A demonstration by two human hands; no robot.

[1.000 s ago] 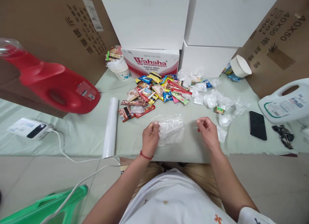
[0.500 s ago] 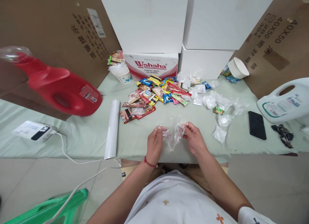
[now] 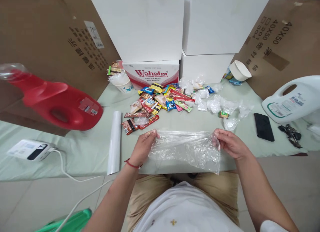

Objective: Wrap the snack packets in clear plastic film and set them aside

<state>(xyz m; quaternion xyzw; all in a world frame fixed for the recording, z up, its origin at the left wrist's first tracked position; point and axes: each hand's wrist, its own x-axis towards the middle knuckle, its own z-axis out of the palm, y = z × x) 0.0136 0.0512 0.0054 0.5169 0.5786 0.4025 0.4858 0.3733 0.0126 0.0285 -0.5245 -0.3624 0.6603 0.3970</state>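
A clear plastic bag (image 3: 185,150) is stretched sideways between my two hands, just above the table's front edge. My left hand (image 3: 145,145) pinches its upper left corner; a red string bracelet circles that wrist. At the upper right corner, my right hand (image 3: 231,143) grips the plastic between thumb and fingers. The bag looks crinkled, flat and see-through, with its lower right corner hanging down. Beyond it lies a pile of wrapped snacks (image 3: 157,102) in many colours. Crumpled clear plastic bags (image 3: 215,103) are heaped right of the pile, with a small green-and-gold packet (image 3: 223,114) among them.
Left are a white roll (image 3: 115,142), a red jug (image 3: 62,105) and a white device (image 3: 30,149) with a cable. A phone (image 3: 264,127), dark keys (image 3: 291,135) and a white jug (image 3: 292,98) stand right. Boxes (image 3: 152,73) and paper cups (image 3: 122,83) line the back.
My hands have moved apart, pulling the bunched plastic bag out wide and flat. The crumpled bag nearest my right hand is no longer visible on the table. The view has shifted slightly.
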